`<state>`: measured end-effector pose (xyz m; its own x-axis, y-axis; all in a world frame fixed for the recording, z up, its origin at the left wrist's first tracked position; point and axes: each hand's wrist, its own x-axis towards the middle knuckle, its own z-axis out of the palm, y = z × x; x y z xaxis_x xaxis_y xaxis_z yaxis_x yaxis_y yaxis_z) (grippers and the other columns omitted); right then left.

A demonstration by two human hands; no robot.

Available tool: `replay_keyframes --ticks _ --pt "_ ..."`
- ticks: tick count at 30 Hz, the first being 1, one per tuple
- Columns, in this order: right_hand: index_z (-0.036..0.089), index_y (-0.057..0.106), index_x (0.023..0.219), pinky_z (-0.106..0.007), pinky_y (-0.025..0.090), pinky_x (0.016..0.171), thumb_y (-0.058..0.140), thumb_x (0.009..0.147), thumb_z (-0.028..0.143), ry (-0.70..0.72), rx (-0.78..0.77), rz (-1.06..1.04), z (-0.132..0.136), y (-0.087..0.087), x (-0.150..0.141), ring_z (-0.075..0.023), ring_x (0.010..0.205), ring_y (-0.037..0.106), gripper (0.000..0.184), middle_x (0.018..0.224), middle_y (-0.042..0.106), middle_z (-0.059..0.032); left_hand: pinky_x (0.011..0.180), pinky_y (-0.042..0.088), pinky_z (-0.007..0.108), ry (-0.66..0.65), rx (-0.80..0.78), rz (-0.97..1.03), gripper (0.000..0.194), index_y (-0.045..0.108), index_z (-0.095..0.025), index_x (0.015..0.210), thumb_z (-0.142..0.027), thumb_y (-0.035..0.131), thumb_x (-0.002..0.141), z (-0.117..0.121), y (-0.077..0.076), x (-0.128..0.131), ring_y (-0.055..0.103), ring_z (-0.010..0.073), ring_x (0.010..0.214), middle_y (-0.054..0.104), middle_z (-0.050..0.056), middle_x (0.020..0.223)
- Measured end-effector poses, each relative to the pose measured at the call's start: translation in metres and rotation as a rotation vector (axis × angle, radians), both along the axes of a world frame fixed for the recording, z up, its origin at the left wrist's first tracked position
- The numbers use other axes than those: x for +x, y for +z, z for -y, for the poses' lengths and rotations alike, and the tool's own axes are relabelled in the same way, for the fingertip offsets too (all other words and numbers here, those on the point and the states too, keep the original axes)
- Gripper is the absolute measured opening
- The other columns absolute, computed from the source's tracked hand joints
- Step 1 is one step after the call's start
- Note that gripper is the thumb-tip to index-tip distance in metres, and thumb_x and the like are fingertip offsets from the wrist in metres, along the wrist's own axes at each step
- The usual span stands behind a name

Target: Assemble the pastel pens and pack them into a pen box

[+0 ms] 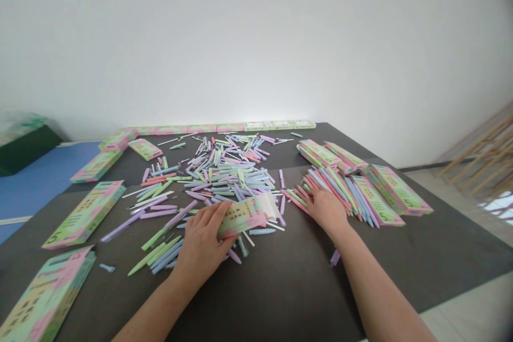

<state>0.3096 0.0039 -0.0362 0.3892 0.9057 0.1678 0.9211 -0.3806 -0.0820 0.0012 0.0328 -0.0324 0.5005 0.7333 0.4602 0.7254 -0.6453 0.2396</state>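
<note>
**Left hand** (pixel 200 246): palm down, fingers curled over a flat pastel green-and-pink cardboard pen box (pixel 240 218); it appears to have hold of the box, thumb hidden.

**Right hand** (pixel 326 211): open, palm down, fingers resting on a bank of slim pastel plastic pens (pixel 332 197); not closed on anything I can see.

**Box position**: between my hands, above the desk's dark grey top (pixel 280 299), with a white part showing at its right end.

**Around hands**: a scattered heap of loose pastel pens (pixel 224 181) lies ahead of my left hand. Pastel cardboard boxes (pixel 396 189) lie to the right, and a row of boxes (pixel 224 128) runs along the far edge.

**Handling (judged)**: box light, thin card, may flex; best held along its long edges. Pens light, stiff, smooth, apt to roll; best taken by the barrels.
</note>
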Motion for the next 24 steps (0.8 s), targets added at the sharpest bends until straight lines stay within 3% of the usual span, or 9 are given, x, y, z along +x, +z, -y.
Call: replay_keyframes --ticks 7,11,14,17,19,24 --pt "0.016 0.061 0.077 -0.029 0.039 0.059 0.048 0.086 0.033 -0.038 0.075 -0.053 0.001 0.002 -0.003 -0.0240 0.074 0.066 0.023 0.079 0.069 -0.0121 0.095 0.040 0.047 0.004 0.007 -0.002 0.057 0.042 -0.022 0.131 -0.031 0.063 0.079 -0.001 -0.002 0.000 0.051 0.0307 0.113 0.058 0.011 0.124" --pt "0.018 0.056 0.076 -0.030 0.039 0.058 0.054 0.079 0.033 -0.025 0.296 -0.186 0.002 0.008 -0.005 -0.0229 0.067 0.062 0.016 0.068 0.064 -0.0074 0.095 0.039 0.047 0.001 0.011 -0.003 0.057 0.043 -0.021 0.131 -0.032 0.064 0.079 -0.001 -0.002 0.000 0.050 0.0307 0.113 0.058 0.011 0.124" --pt "0.018 0.053 0.087 -0.028 0.041 0.055 0.057 0.075 0.029 0.066 0.553 -0.538 0.003 0.014 -0.010 -0.0182 0.060 0.058 0.016 0.067 0.061 -0.0022 0.095 0.040 0.047 0.003 0.010 -0.003 0.057 0.043 -0.022 0.131 -0.032 0.064 0.078 -0.001 -0.002 -0.001 0.050 0.0307 0.114 0.058 0.010 0.124" --pt "0.022 0.044 0.110 -0.024 0.040 0.046 0.056 0.077 0.026 0.239 0.744 -1.065 0.006 0.020 -0.019 -0.0119 0.049 0.052 0.036 0.073 0.062 0.0018 0.095 0.039 0.047 0.010 0.005 -0.008 0.057 0.043 -0.022 0.131 -0.032 0.064 0.079 -0.001 -0.002 -0.001 0.050 0.0308 0.115 0.058 0.010 0.124" --pt "0.025 0.038 0.120 -0.022 0.039 0.042 0.057 0.078 0.025 0.340 0.814 -1.310 0.009 0.024 -0.025 -0.0096 0.045 0.049 0.046 0.076 0.062 0.0034 0.095 0.039 0.046 0.008 0.003 -0.012 0.057 0.043 -0.022 0.131 -0.033 0.063 0.079 -0.001 -0.003 -0.001 0.050 0.0309 0.115 0.058 0.011 0.125" --pt "0.029 0.042 0.117 -0.024 0.046 0.047 0.059 0.082 0.026 0.443 0.847 -1.505 0.014 0.031 -0.037 -0.0104 0.051 0.057 0.040 0.082 0.064 0.0015 0.095 0.039 0.047 0.002 -0.002 -0.025 0.057 0.042 -0.022 0.132 -0.032 0.063 0.079 -0.002 -0.002 -0.001 0.050 0.0307 0.114 0.057 0.011 0.125"
